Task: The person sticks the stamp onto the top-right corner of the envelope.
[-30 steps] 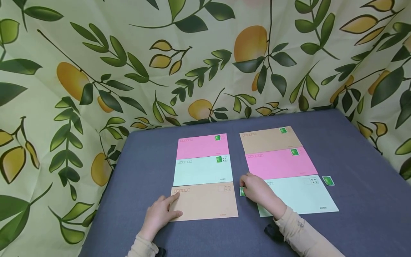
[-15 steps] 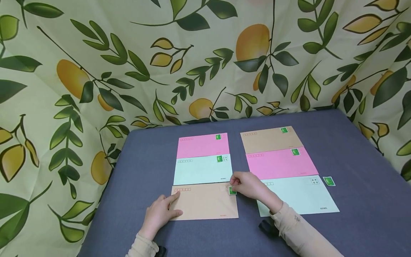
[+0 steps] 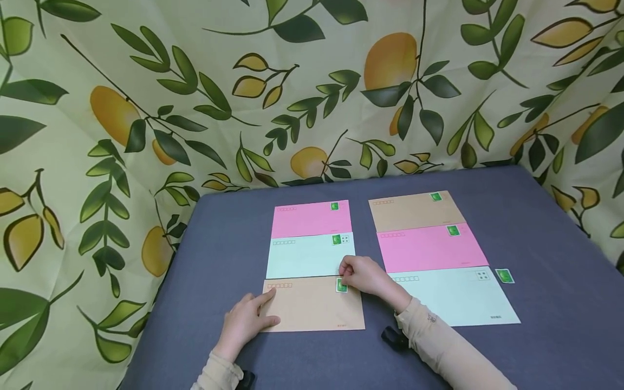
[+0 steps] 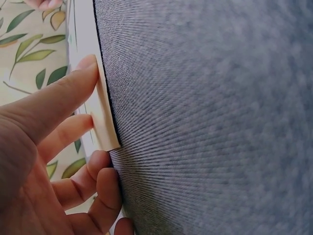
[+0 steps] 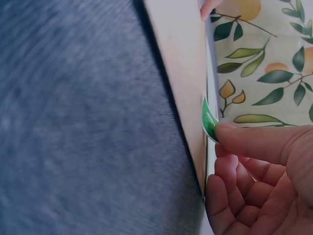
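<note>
A beige envelope (image 3: 312, 311) lies nearest me in the left column on the table. On its left end rests my left hand (image 3: 246, 324), thumb and index finger pressing the paper, the others beside its edge. My right hand (image 3: 365, 276) pinches a green postage stamp (image 3: 342, 285) over the envelope's top right corner. In the right wrist view the stamp (image 5: 209, 120) curves up from the thumb, its far edge at or close to the paper; contact is hard to tell. The thumb hides part of the stamp.
Behind lie a mint envelope (image 3: 297, 260) and a pink envelope (image 3: 307, 221), both stamped. The right column has a stamped tan envelope (image 3: 409, 211), a stamped pink envelope (image 3: 429, 250) and a mint envelope (image 3: 468, 298). A loose stamp (image 3: 505, 276) lies beside it. Patterned cloth (image 3: 273, 130) hangs behind.
My right hand has carried the green stamp left, from the table between the columns to the beige envelope's top right corner. My left hand has stayed on the envelope.
</note>
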### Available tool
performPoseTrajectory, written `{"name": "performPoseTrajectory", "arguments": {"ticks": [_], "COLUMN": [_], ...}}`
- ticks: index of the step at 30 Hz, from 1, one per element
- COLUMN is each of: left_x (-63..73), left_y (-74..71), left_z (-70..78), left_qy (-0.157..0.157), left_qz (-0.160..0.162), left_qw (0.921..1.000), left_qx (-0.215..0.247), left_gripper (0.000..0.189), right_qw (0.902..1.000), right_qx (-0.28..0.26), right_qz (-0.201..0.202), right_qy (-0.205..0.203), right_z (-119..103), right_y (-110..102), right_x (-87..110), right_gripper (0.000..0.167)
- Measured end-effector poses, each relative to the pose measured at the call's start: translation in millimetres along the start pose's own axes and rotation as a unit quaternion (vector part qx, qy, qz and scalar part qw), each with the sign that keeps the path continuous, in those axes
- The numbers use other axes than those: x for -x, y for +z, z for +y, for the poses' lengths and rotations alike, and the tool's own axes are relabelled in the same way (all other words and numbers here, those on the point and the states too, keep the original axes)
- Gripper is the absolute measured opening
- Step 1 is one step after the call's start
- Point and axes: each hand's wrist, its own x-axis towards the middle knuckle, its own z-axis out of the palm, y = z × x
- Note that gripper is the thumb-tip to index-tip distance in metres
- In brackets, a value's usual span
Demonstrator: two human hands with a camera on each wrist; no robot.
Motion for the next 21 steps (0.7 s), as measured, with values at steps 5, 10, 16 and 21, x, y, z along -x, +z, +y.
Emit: {"name": "performPoseTrajectory", "arguments": {"ticks": [5, 10, 16, 21], "left_x": [-0.9, -1.2, -1.5, -1.5], "left_y": [0.2, 0.6, 2.1, 1.2], "left_z": [-0.6, -1.4, -0.4, 0.4], "left_qy": [0.000, -0.001, -0.007, -0.006], "left_qz": [-0.002, -0.002, -0.005, 0.001], "left_qw": [1.0000, 1.0000, 1.0000, 1.0000], "left_qx": [0.000, 0.002, 0.005, 0.000], "left_gripper": [0.063, 0.063, 0.063, 0.063], "right_qw": [0.9999, 0.9991, 0.9969, 0.9940], "right_qx": [0.014, 0.038, 0.070, 0.099], "right_qz": [-0.003, -0.005, -0.015, -0.016], "right_qy": [0.001, -0.016, -0.032, -0.043], "right_z": [-0.8, -1.3, -3.0, -5.8], "right_y": [2.9, 4.1, 4.0, 3.9], "right_x": [-2.2, -5.2, -7.7, -6.1], "right_gripper": [0.012, 0.012, 0.012, 0.014]}}
